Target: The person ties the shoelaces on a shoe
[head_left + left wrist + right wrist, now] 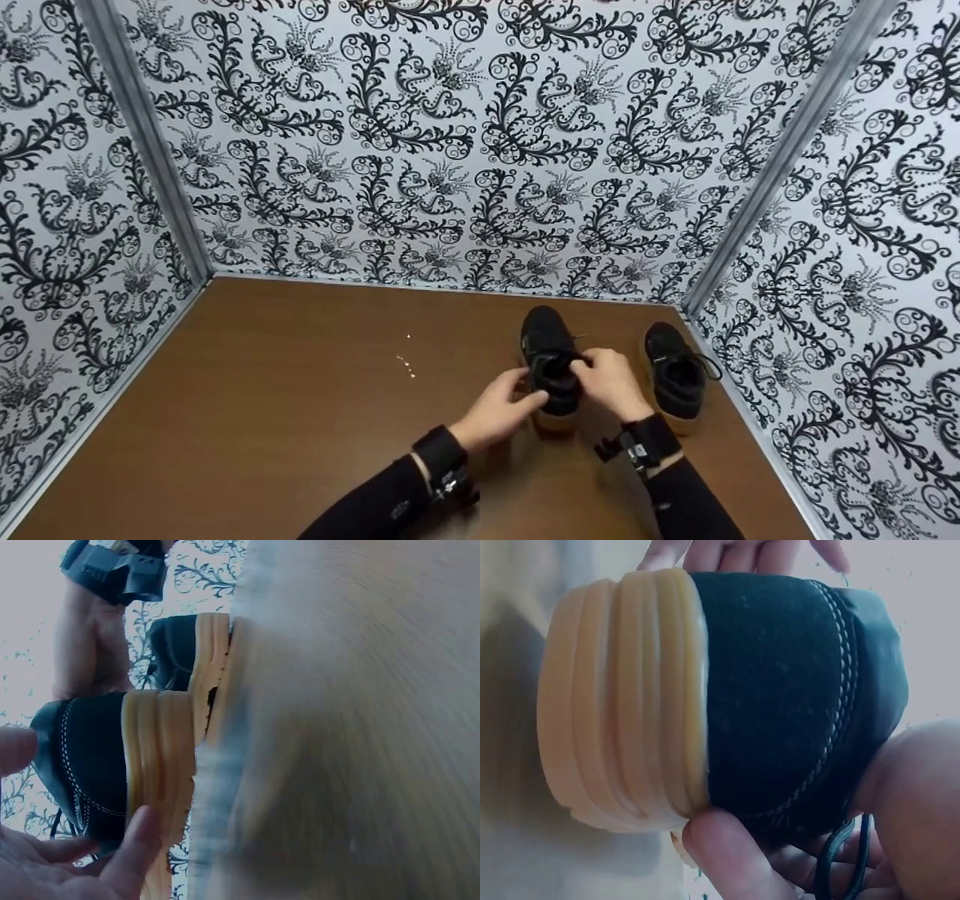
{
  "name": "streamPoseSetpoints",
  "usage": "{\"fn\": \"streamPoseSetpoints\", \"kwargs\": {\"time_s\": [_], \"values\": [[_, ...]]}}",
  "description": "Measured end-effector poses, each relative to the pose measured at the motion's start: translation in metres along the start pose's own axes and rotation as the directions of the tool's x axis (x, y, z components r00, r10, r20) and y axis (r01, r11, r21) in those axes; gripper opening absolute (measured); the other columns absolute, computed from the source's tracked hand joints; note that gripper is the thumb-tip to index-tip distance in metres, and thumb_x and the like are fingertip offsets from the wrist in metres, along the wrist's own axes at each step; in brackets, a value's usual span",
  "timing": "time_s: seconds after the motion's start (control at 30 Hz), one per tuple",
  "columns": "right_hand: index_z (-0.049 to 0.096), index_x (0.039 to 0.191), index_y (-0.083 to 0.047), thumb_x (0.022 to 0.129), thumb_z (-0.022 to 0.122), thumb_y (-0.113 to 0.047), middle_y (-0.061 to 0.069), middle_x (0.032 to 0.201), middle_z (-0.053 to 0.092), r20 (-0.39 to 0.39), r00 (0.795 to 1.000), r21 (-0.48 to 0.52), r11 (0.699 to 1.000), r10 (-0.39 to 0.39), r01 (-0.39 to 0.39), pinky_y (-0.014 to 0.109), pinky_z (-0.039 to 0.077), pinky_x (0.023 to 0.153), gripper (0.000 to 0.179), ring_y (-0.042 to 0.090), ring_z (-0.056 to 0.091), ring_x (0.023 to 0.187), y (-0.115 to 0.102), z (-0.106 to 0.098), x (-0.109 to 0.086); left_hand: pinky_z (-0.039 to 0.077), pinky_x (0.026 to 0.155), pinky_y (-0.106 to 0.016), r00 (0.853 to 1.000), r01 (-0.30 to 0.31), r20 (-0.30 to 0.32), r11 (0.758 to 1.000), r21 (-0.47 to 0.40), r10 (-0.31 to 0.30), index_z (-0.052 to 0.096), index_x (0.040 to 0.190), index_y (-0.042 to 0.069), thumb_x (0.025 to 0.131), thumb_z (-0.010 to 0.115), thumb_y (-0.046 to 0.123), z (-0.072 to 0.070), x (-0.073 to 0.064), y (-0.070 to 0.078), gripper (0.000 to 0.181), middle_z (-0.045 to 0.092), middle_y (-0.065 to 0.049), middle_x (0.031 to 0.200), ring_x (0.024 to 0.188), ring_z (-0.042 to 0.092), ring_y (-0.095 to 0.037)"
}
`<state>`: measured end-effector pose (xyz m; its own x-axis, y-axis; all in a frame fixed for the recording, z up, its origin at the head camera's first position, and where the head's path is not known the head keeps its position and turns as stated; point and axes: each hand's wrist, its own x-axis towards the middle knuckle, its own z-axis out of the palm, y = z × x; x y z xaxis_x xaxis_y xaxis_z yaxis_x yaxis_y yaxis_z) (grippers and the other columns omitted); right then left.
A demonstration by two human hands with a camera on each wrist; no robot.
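Observation:
A black shoe [546,330] with a tan sole stands on the brown tabletop, its toe toward the back wall. My right hand [611,382] grips its right side near the opening, with the thumb at the collar. A dark lace loop [829,859] hangs by the right fingers in the right wrist view. On the shoe's left, my left hand [499,409] has its thumb near the heel and its fingers spread along the side. The heel's white stitching and ridged sole [630,697] show closely in the right wrist view.
A second black shoe [679,382] with a loose lace stands to the right, near the side wall. Small pale specks [407,366] mark the table [300,390] left of the shoes. Black-and-white patterned walls [450,150] enclose the back and sides.

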<state>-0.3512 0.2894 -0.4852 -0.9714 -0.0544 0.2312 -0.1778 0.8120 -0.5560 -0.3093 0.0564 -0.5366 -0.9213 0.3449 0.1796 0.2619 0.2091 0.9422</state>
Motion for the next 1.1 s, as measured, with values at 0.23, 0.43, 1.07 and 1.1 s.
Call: {"fn": "streamPoseSetpoints", "kwargs": {"time_s": [0.23,0.43,1.07,1.1], "values": [[0.080,0.091,-0.004,0.102,0.067,-0.020,0.013,0.088,0.078,-0.062,0.998,-0.069,0.997,0.032,-0.036,0.046,0.054,0.074,0.024,0.028,0.069,0.078,0.018,-0.017,0.002,0.054,0.119,-0.047,0.992,-0.061,0.108,0.994,-0.095,0.071,0.047,0.162,0.004,0.107,0.073,0.029,0.023,0.013,-0.004,0.066,0.056,-0.020,0.161,0.145,0.063,-0.035],[0.065,0.071,-0.007,0.101,0.065,-0.018,0.013,0.072,0.069,-0.105,0.994,-0.159,0.987,0.016,-0.032,0.047,0.049,0.068,0.032,0.033,0.065,0.070,0.028,-0.024,0.003,0.051,0.123,-0.049,0.987,-0.060,0.142,0.993,-0.106,0.075,0.046,0.164,0.005,0.106,0.075,0.028,0.038,0.019,-0.004,0.069,0.055,-0.018,0.165,0.149,0.060,-0.034],[0.076,0.096,0.008,0.106,0.059,-0.017,0.034,0.099,0.077,-0.120,0.990,-0.211,0.973,0.074,-0.098,0.066,0.057,0.080,0.032,0.053,0.073,0.089,0.056,-0.037,0.004,0.051,0.121,-0.033,0.984,-0.050,0.165,0.991,-0.122,0.070,0.047,0.166,0.007,0.105,0.077,0.027,0.079,0.031,-0.008,0.071,0.053,-0.013,0.169,0.151,0.058,-0.032],[0.075,0.094,0.008,0.106,0.059,-0.017,0.034,0.098,0.076,-0.124,0.990,-0.213,0.972,0.074,-0.099,0.067,0.056,0.080,0.032,0.054,0.072,0.089,0.058,-0.038,0.003,0.051,0.121,-0.033,0.983,-0.045,0.170,0.992,-0.120,0.065,0.047,0.166,0.007,0.105,0.077,0.028,0.082,0.032,-0.008,0.071,0.053,-0.013,0.169,0.152,0.058,-0.031]]}}
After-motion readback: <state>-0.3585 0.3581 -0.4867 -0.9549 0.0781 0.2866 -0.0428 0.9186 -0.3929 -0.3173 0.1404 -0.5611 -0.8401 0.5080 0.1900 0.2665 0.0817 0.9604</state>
